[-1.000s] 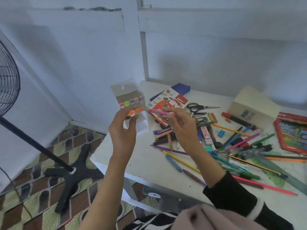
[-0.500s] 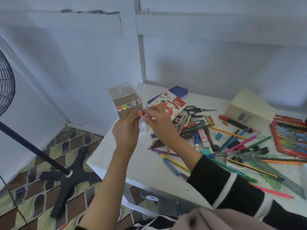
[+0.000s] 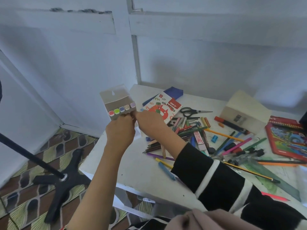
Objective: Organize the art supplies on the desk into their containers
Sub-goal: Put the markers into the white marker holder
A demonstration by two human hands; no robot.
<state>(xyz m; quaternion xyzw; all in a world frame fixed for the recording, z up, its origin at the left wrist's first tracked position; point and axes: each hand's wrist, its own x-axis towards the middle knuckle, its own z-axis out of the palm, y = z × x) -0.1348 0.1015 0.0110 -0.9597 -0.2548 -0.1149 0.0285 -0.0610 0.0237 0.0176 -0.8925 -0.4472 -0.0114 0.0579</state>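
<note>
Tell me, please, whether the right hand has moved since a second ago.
Yes. The right hand has moved left against the oil pastels box on the desk, and now meets the left hand at the marker box.

Camera setup: 1 head-worn wide-angle view.
Looks forward and down over the near-left corner of the bench [image 3: 132, 171], close in; wall [image 3: 216, 63] fills the upper half, floor [image 3: 49, 146] lower left, sleeve [image 3: 216, 180] at the bottom edge.

White desk [image 3: 132, 171], scattered pencils [image 3: 187, 130], scissors [image 3: 191, 111], oil pastels box [image 3: 163, 106], cream box [image 3: 245, 112]
</note>
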